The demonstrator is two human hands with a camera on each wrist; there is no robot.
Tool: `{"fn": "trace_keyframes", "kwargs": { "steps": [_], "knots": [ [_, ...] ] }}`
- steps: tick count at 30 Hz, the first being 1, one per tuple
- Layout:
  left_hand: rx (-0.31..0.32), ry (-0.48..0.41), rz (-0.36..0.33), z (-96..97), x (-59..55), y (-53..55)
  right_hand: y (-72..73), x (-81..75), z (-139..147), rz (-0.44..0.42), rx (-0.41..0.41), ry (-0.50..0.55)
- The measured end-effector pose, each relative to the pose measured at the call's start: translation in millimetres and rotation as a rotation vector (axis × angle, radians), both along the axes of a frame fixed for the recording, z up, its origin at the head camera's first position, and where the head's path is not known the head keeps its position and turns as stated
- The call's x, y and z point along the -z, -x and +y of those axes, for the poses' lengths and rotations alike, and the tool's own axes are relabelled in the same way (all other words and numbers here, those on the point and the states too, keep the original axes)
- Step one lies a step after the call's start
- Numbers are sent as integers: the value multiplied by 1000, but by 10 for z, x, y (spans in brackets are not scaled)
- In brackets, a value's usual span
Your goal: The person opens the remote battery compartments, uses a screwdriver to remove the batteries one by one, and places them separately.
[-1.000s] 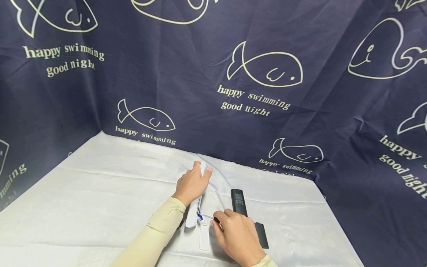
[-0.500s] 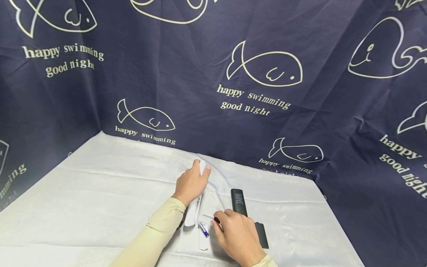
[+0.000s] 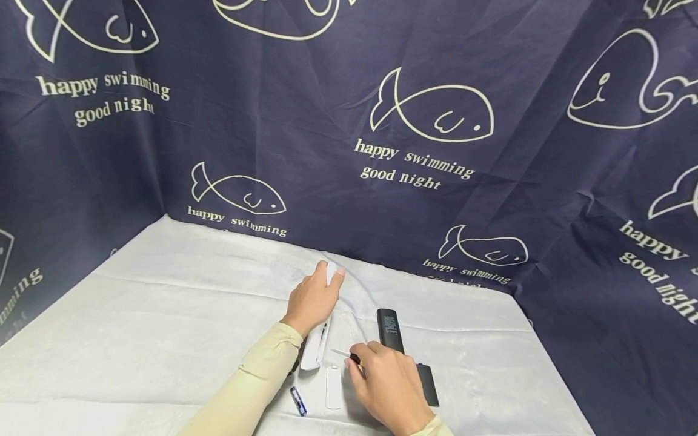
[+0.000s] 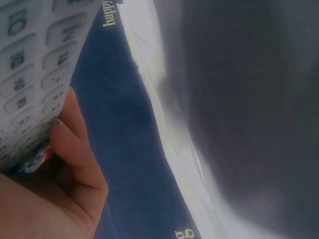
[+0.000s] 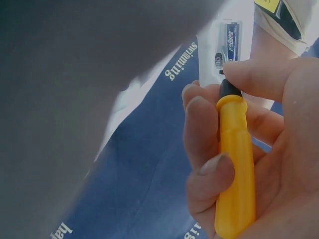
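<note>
My left hand (image 3: 313,300) grips the far end of a white remote control (image 3: 313,351), tilted above the cloth. Its numbered buttons show in the left wrist view, where fingers (image 4: 75,149) curl round its edge. A screwdriver with a yellow handle (image 5: 237,169) lies in my right hand (image 3: 388,381), fingers wrapped round it. Its thin shaft (image 3: 342,352) points left, apart from the remote. In the right wrist view a blue battery (image 5: 232,42) sits in the remote's uncovered compartment. Another blue battery (image 3: 298,401) lies on the cloth, left of a narrow white battery cover (image 3: 334,388).
A black remote control (image 3: 389,328) lies beyond my right hand. Partly behind that hand is a flat black piece (image 3: 428,385). White cloth (image 3: 163,315) covers the table, and a dark blue curtain (image 3: 327,139) with fish drawings stands behind.
A battery came out of the white remote, passed over the white cover and rolled left onto the cloth. The screwdriver tip has drawn away from the remote. Both hands have barely moved.
</note>
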State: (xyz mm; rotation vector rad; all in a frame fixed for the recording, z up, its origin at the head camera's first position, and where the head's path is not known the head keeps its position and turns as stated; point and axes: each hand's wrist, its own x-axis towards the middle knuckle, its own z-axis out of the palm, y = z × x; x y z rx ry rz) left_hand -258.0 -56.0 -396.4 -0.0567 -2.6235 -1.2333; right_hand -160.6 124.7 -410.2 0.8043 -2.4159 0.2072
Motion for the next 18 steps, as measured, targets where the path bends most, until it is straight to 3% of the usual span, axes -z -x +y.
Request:
{"fn": "trace_keyframes", "kwargs": {
  "steps": [18],
  "knots": [
    [44, -34, -40, -6, 30, 21, 14, 7, 3, 14, -4, 30]
  ]
}}
